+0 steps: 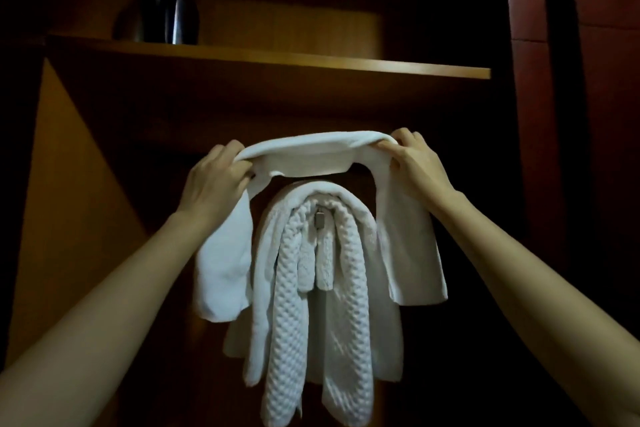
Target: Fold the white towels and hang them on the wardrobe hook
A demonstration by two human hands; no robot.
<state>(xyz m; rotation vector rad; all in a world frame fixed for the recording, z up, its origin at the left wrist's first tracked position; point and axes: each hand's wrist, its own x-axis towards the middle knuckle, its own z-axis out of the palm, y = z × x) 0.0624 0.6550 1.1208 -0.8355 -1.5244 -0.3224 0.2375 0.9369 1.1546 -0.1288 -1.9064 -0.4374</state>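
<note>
Both ends gripped: left hand (214,180) and right hand (415,163) each pinch the towel (304,152), fingers curled over its top fold. The span between them sags slightly and the loose ends droop below each wrist. hook (319,220) is below and between the hands, only its metal tip showing through the hung towels (311,288). Small gap from the towel's lower edge to that pile. shelf (311,62) edge is well above both hands, open room between. Dark jug (173,14) on it, above the left hand.
</note>
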